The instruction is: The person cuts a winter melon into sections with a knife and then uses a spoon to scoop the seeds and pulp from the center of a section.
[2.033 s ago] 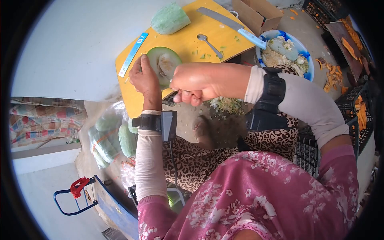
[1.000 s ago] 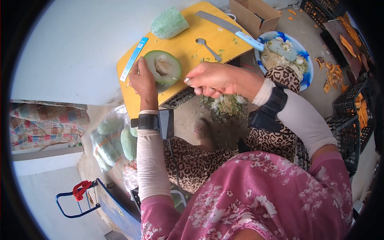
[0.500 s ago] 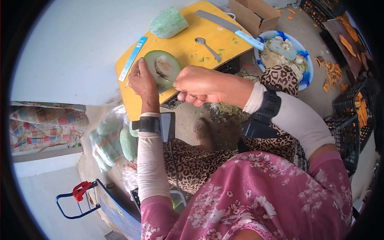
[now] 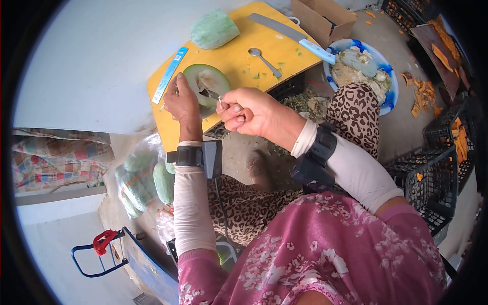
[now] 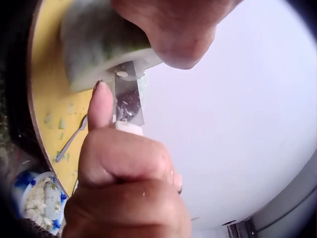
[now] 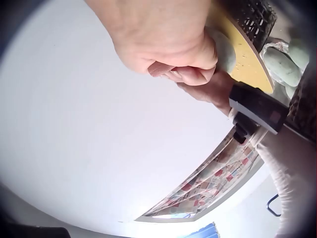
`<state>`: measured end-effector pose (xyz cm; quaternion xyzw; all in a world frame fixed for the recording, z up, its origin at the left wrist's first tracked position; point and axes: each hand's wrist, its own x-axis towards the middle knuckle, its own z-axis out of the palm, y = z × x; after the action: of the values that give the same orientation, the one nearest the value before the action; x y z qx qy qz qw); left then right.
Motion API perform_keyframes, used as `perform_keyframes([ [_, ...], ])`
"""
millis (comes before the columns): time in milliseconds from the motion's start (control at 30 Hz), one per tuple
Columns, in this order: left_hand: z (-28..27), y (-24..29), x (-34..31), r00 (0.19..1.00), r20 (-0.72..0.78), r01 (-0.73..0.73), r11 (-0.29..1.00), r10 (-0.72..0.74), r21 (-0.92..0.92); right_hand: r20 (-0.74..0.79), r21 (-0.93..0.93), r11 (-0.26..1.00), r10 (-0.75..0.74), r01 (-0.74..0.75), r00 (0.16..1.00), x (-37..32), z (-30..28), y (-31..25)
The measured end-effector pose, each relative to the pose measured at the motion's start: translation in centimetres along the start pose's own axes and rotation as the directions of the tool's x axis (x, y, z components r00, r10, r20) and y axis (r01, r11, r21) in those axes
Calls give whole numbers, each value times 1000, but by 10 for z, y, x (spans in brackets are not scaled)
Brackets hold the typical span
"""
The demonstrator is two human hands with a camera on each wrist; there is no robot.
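Observation:
A cut winter melon piece stands at the yellow table's near edge, its pale cut face and seedy core turned toward me. My left hand holds it by its left side; in the left wrist view that hand is at the top. My right hand grips a small knife by its white handle, thumb stretched along toward the melon. The knife's wide blade reaches into the core, with a seed and wet bits on it. In the right wrist view the right hand hides the knife.
On the yellow table lie another melon piece, a spoon, a large knife and a blue-and-white strip. A basin of scraps stands right. Bagged melons sit left, black crates right.
My right hand has turned at the wrist, so its curled fingers now show, and its forearm has swung inward. The left hand keeps its hold on the melon piece.

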<state>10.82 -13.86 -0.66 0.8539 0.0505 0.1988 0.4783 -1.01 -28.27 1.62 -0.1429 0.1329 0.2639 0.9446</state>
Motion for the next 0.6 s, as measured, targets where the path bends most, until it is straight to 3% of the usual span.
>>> perform_keyframes([
  [100, -4, 0, 1, 998, 48, 46, 988, -40, -150, 73, -11, 999, 38, -37, 997, -5, -4, -4],
  [167, -7, -6, 9, 995, 92, 54, 967, -31, -249, 79, -129, 991, 45, -34, 996, -16, -4, -13],
  [267, -9, -5, 11, 987, 144, 109, 937, -64, -331, 99, -418, 908, 56, -10, 994, -50, 2, -41],
  [333, -11, -2, 11, 983, 158, 136, 944, -91, -301, 95, -634, 773, 33, 34, 995, -64, -3, -62],
  [433, -14, -1, 13, 983, 165, 125, 938, -74, -324, -95, -952, 306, -322, 9, 942, -68, -10, -92],
  [467, -15, 0, 14, 982, 169, 133, 942, -83, -309, -46, -998, 59, -422, -24, 906, -61, -21, -105],
  [533, -16, 2, 16, 979, 178, 147, 949, -99, -279, 123, -897, -416, -560, -150, 819, -37, -60, -125],
  [600, -14, 0, 16, 981, 167, 139, 948, -93, -286, 222, -784, -584, -580, -210, 784, -24, -89, -133],
])
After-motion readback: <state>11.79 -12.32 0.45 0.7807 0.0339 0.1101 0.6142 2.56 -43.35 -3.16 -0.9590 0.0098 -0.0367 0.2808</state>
